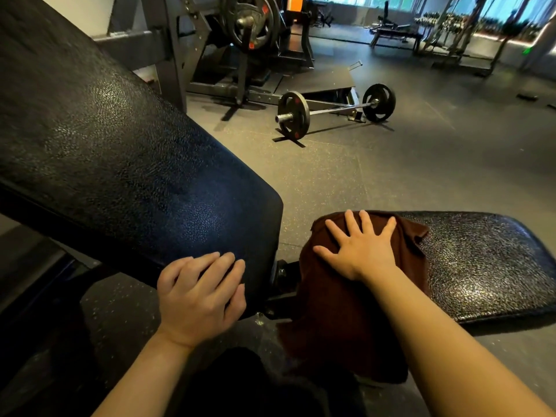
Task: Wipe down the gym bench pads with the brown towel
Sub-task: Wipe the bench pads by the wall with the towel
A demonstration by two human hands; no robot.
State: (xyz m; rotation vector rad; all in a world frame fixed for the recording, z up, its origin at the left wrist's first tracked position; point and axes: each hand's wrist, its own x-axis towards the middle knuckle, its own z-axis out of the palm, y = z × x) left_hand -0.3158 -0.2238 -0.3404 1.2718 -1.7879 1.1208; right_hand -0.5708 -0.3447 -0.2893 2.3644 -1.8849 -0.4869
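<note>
A: How far is the wiping, in your judgement?

B: I think it is in the middle. From the left: the inclined back pad (114,152) shows no towel on it, and I cannot tell if it is already wiped. The left hand (200,296) rests on its lower edge, fingers lightly bent over the edge, holding nothing.

A: And the towel?

B: The brown towel (340,299) lies over the near end of the seat pad (487,266) and hangs down its side. The right hand (362,248) presses flat on it, fingers spread, not clenched. The far part of the seat is uncovered and probably is left to wipe.
</note>
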